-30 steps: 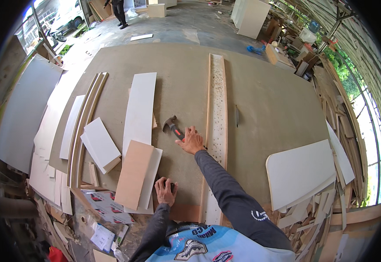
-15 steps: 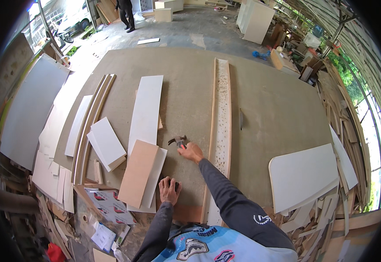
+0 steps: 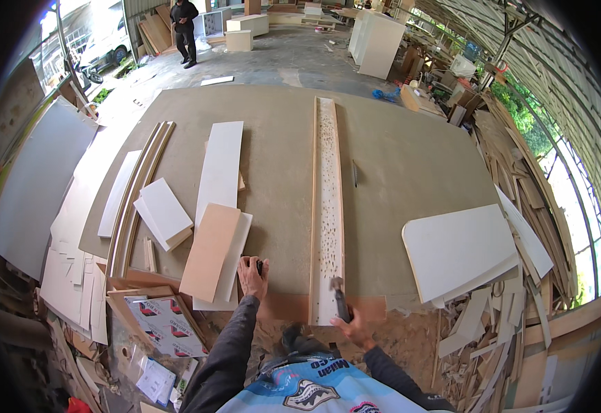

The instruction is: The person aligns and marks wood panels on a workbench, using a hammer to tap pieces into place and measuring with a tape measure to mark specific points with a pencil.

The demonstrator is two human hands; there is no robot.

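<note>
My right hand [image 3: 357, 329] is closed round the handle of a claw hammer [image 3: 342, 305], whose head lies over the near end of a long, narrow white panel [image 3: 328, 172]. Wooden edge strips line that panel, and dark specks dot its white face. By the near table edge, my left hand [image 3: 251, 277] has its fingers curled round a small black object [image 3: 260, 266], mostly hidden. Just left of this hand, a pinkish-brown board [image 3: 210, 252] rests on a white board [image 3: 241, 242]. Beyond them lies a longer white board [image 3: 220, 162].
Long edged strips [image 3: 135, 193] and two stacked white boards [image 3: 165, 210] lie left on the large brown tabletop [image 3: 410, 172]. White panels [image 3: 453, 251] sit at the right, beside wood scraps [image 3: 479, 323]. A thin dark piece [image 3: 355, 173] lies mid-table. A person [image 3: 185, 31] stands far off.
My right hand has drawn the hammer back toward me and to the right, from left of the long panel to its near end. My left hand stays beside the boards.
</note>
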